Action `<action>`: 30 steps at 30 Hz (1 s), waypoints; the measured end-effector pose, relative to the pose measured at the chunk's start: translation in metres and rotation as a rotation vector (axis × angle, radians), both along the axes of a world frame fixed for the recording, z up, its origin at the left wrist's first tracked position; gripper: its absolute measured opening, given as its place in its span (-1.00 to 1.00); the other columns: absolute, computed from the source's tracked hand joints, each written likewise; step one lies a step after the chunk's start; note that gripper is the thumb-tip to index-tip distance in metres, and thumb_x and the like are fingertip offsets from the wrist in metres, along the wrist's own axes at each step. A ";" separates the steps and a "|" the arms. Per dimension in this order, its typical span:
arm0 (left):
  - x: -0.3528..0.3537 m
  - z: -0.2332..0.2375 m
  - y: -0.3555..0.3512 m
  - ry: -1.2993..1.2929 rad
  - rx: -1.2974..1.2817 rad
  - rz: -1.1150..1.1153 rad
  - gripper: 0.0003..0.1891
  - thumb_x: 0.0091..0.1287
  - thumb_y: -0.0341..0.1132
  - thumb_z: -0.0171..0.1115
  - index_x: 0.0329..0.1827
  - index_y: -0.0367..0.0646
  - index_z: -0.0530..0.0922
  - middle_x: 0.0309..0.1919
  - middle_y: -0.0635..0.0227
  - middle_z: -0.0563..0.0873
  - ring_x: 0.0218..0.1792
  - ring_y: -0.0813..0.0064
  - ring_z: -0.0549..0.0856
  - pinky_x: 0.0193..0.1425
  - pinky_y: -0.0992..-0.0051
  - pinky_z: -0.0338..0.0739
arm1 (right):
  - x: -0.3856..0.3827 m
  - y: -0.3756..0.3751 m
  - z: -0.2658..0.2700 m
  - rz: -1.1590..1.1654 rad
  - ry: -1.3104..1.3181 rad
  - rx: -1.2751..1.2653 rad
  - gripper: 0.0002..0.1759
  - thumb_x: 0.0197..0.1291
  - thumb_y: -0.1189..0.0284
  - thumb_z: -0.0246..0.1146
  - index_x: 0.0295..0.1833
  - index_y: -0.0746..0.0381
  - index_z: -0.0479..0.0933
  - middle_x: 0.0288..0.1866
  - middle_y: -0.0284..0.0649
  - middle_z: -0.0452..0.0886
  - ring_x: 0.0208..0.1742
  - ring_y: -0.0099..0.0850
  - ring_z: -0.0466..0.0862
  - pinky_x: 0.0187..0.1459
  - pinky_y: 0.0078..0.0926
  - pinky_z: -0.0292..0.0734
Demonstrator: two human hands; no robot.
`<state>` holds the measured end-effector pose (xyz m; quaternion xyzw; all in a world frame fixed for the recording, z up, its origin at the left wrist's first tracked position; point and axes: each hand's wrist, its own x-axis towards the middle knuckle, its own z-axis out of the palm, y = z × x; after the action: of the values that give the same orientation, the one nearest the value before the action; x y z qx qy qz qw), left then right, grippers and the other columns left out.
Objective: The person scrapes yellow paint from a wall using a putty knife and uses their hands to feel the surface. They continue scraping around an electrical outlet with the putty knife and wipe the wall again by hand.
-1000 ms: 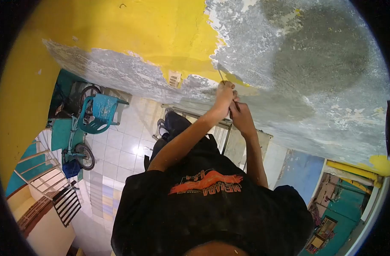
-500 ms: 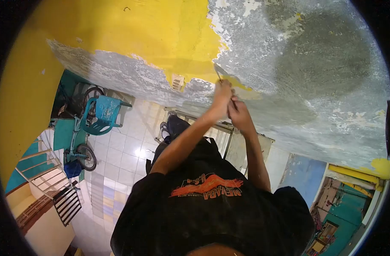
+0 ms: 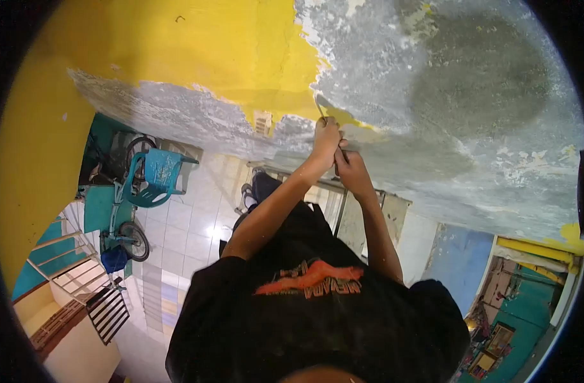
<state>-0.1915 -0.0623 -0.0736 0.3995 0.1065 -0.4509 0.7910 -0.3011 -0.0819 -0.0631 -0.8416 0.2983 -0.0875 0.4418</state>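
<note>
Wall [image 3: 471, 96]: bare grey plaster at right, ragged edge against the colour.
Yellow paint [image 3: 241, 51]: covers the upper left.
Left hand [image 3: 326, 137]: clenched round the scraper handle, just beneath the paint edge.
Right hand [image 3: 348, 167]: touching the left, fingers closed on the same handle.
Scraper [image 3: 320, 108]: blade tip against the wall at the yellow edge.

Scraper [image 3: 320, 110] against wall [image 3: 432, 96] near its lower edge, left hand [image 3: 326, 137] above right hand [image 3: 348, 167], chair [image 3: 155, 173] beneath wall's left end.
</note>
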 end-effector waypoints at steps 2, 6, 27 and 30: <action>-0.009 -0.011 0.016 -0.008 -0.006 -0.027 -0.91 0.35 -0.30 -0.07 -0.25 -0.09 0.25 -0.51 0.44 0.31 -0.61 0.64 0.28 -0.59 0.56 0.25 | 0.003 0.010 0.003 -0.042 -0.002 0.064 -0.60 0.32 0.29 0.02 -0.40 0.44 0.46 -0.65 0.03 0.45 -0.62 -0.30 0.46 -0.49 -0.29 0.33; -0.014 -0.017 0.033 -0.015 -0.006 -0.063 -0.87 0.35 -0.27 -0.06 -0.20 -0.09 0.24 -0.44 0.44 0.33 -0.59 0.65 0.28 -0.56 0.57 0.27 | -0.008 0.019 -0.010 -0.064 0.118 0.166 -0.54 0.30 0.24 0.06 -0.41 0.49 0.45 -0.68 -0.01 0.42 -0.62 -0.35 0.44 -0.48 -0.32 0.33; -0.013 -0.002 0.044 0.143 -0.321 -0.131 -0.52 0.34 0.19 -0.01 -0.11 -0.09 0.34 -0.30 0.46 0.46 -0.45 0.56 0.49 -0.30 0.55 0.43 | -0.013 0.023 0.010 -0.254 -0.029 0.554 -0.45 0.34 0.08 0.04 -0.62 0.22 0.29 -0.69 -0.48 0.22 -0.65 -0.68 0.17 -0.61 -0.61 0.01; -0.010 -0.011 0.040 0.247 -0.436 -0.187 -0.57 0.36 0.17 -0.05 -0.15 -0.04 0.36 -0.41 0.57 0.41 -0.53 0.65 0.41 -0.28 0.61 0.40 | -0.012 0.019 0.007 -0.275 -0.047 0.570 -0.43 0.33 0.03 0.04 -0.63 0.19 0.28 -0.69 -0.49 0.21 -0.67 -0.70 0.15 -0.63 -0.64 -0.02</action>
<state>-0.2017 -0.0220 -0.0842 0.1695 0.0652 -0.5796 0.7944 -0.3134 -0.0629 -0.0561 -0.6333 0.4113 -0.0786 0.6508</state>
